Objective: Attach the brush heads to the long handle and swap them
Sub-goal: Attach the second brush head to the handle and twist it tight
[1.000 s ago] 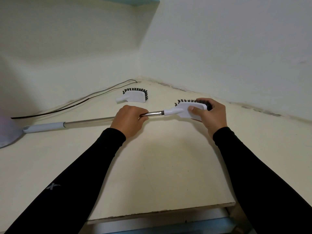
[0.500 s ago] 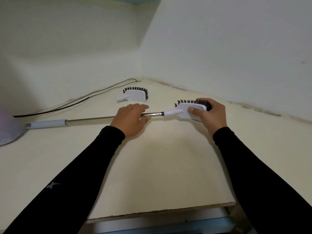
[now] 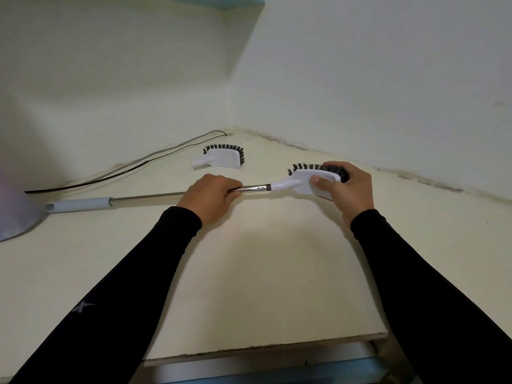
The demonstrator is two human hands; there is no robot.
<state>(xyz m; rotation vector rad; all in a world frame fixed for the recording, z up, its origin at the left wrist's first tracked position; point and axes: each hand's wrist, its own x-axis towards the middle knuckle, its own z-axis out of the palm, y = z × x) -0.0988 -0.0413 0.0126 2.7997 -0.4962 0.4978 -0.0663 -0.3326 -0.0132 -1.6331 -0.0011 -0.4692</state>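
The long handle [image 3: 144,196] is a silver metal pole with a pale grey grip at its left end, held level just above the cream table. My left hand [image 3: 212,198] grips the pole near its right end. A white brush head with black bristles [image 3: 304,181] sits on that end, its neck over the pole tip. My right hand [image 3: 347,189] holds this head, thumb on its white back and fingers round the bristle side. A second white brush head [image 3: 221,157] lies loose on the table farther back, bristles facing the corner.
A thin black cable [image 3: 124,170] runs along the back wall to the corner. A pale rounded object [image 3: 13,214] sits at the left edge by the handle's grip. The table's front edge [image 3: 263,347] is close below my arms. Walls meet behind the loose head.
The handle has shifted to the right, toward the brush head. My left hand loosened on the pole half a second ago and now grips it again. My right hand stayed on the head.
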